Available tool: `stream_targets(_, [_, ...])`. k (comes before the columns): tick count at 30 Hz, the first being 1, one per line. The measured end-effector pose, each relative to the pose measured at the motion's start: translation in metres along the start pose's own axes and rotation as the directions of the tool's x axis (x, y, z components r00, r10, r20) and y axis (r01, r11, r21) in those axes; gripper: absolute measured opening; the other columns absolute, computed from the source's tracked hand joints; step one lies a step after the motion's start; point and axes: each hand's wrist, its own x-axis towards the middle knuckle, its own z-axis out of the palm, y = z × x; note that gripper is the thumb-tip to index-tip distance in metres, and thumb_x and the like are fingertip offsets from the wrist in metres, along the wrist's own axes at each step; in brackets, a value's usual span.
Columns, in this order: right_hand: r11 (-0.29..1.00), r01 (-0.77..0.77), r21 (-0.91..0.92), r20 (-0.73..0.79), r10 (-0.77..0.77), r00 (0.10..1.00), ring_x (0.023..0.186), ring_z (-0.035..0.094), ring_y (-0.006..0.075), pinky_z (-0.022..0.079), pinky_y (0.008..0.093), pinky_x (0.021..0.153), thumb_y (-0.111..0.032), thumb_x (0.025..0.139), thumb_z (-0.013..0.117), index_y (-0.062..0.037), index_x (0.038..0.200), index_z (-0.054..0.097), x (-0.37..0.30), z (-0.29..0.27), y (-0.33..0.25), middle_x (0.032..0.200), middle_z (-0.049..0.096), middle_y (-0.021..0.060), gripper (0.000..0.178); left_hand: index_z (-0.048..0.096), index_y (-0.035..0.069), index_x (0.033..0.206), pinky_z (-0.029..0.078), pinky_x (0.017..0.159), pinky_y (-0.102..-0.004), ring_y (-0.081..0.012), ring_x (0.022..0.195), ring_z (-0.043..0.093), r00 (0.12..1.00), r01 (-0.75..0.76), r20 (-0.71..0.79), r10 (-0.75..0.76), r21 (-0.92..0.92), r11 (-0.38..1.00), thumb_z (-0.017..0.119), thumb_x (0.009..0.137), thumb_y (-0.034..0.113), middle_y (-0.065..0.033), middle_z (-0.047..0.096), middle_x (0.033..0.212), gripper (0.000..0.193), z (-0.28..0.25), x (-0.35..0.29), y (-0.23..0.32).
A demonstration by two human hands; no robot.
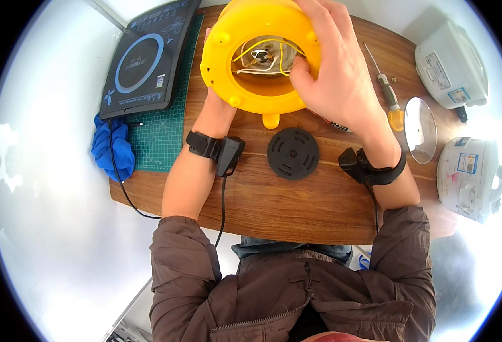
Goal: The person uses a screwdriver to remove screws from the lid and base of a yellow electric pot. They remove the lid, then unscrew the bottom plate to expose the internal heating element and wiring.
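Note:
A round yellow appliance housing (268,105) is held up above the far part of the table, its open underside facing me. Inside the opening, yellow and white wires (282,57) run around a metal part. My right hand (339,74) grips the housing's right side, thumb bent in at the opening's edge. On the other side my left hand (221,101) supports it from behind, most of its fingers hidden by the yellow plastic. Lying on the table below, apart from both hands, is a black slotted disc cover (292,155).
On the left, a black induction cooker (140,62) overlaps a green cutting mat (157,139) beside a blue cloth (113,149). To the right lie a screwdriver (395,117) and a glass lid (421,131). Two white appliances (453,65) stand at the right edge.

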Motion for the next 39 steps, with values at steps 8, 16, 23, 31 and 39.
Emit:
stream_targets(8, [0.996, 0.0, 0.093, 0.044, -0.004, 0.999, 0.124, 0.052, 0.0458, 0.046, 0.0457, 0.108, -0.002, 0.084, 0.067, 0.0011, 0.154, 0.038, 0.0, -0.002, -0.002, 0.137, 0.046, 0.029, 0.076, 0.059, 0.013, 0.142, 0.058, 0.103, -0.0354, -0.0191, 0.122, 0.067, 0.998, -0.015, 0.067, 0.006, 0.124, 0.992, 0.061, 0.109, 0.028, -0.0061, 0.068, 0.135, 0.036, -0.002, -0.006, -0.005])
stream_targets(16, [0.895, -0.225, 0.385, 0.098, 0.202, 0.974, 0.131, 0.051, 0.0305, 0.039, 0.0383, 0.114, -0.042, 0.11, 0.055, 0.0058, 0.155, 0.038, -0.001, -0.001, 0.028, 0.139, 0.05, 0.0219, 0.069, 0.057, 0.012, 0.147, 0.057, 0.105, -0.0352, -0.0197, 0.126, 0.065, 0.992, -0.084, 0.115, 0.058, 0.232, 0.969, 0.064, 0.107, 0.026, -0.0067, 0.066, 0.14, 0.043, -0.004, 0.001, -0.017])
stream_targets(23, [0.9, -0.208, 0.383, 0.081, 0.192, 0.978, 0.131, 0.051, 0.0297, 0.039, 0.0382, 0.114, -0.039, 0.112, 0.053, 0.006, 0.154, 0.039, -0.003, 0.002, 0.03, 0.138, 0.05, 0.0205, 0.063, 0.057, 0.011, 0.147, 0.056, 0.107, -0.035, -0.0195, 0.128, 0.063, 0.987, -0.096, 0.148, 0.057, 0.272, 0.957, 0.066, 0.106, 0.023, -0.007, 0.065, 0.141, 0.043, -0.005, 0.0, -0.015])
stream_targets(31, [0.913, -0.218, 0.344, 0.078, 0.203, 0.976, 0.131, 0.051, 0.0302, 0.04, 0.0385, 0.114, -0.04, 0.112, 0.053, 0.0057, 0.154, 0.04, -0.003, 0.001, 0.03, 0.139, 0.05, 0.0211, 0.063, 0.056, 0.011, 0.148, 0.055, 0.108, -0.0349, -0.0195, 0.13, 0.062, 0.982, -0.14, 0.17, 0.079, 0.387, 0.911, 0.07, 0.104, 0.02, -0.0068, 0.064, 0.143, 0.048, -0.004, 0.0, -0.015])
stream_targets(39, [0.892, -0.274, 0.36, 0.107, 0.252, 0.962, 0.132, 0.051, 0.0285, 0.04, 0.0373, 0.113, -0.041, 0.112, 0.052, 0.0047, 0.154, 0.04, 0.0, -0.002, 0.023, 0.14, 0.05, 0.0195, 0.063, 0.062, 0.011, 0.143, 0.06, 0.101, -0.0357, -0.0204, 0.122, 0.068, 0.989, -0.082, 0.138, 0.054, 0.205, 0.975, 0.061, 0.108, 0.034, -0.0075, 0.069, 0.136, 0.042, -0.004, 0.002, -0.017])
